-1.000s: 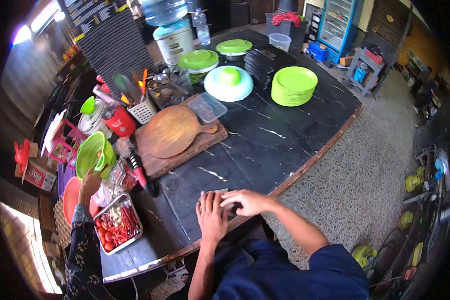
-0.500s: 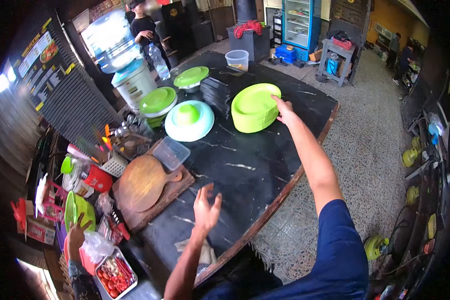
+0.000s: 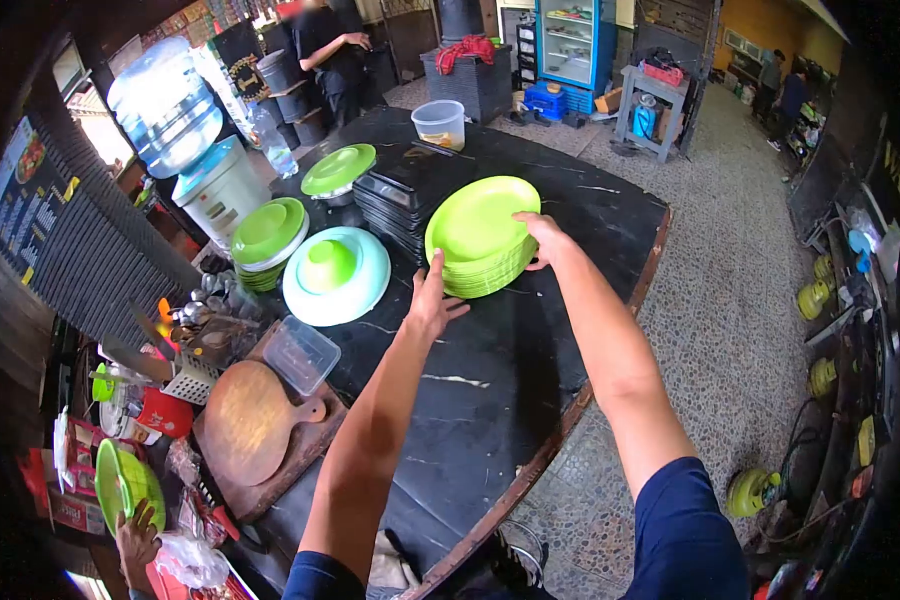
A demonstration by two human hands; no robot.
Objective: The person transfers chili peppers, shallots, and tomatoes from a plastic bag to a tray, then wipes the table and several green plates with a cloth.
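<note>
A stack of lime-green oval plates [image 3: 483, 222] stands on the black table, with both my hands at it. My right hand [image 3: 545, 240] grips its right side, thumb over the rim and fingers down along the edges. My left hand [image 3: 431, 305] is closed against the near-left side, thumb up at the rim, its fingers partly below the stack. Just behind to the left is a pile of black trays [image 3: 395, 215]. Farther left lies a pale blue plate [image 3: 365, 285] with an upturned green bowl [image 3: 330, 263] on it.
More green plates [image 3: 268, 230], a green-lidded bowl [image 3: 339, 170] and a clear tub [image 3: 438, 127] stand on the table [image 3: 450, 400]. A round wooden board [image 3: 245, 425] and plastic container [image 3: 302, 354] lie left. Another person's hand [image 3: 137, 540] touches a green basket [image 3: 125, 485].
My left hand has moved forward from over the table to the plate stack. The stack sits slightly nearer the black trays in view, and my right hand stays on it.
</note>
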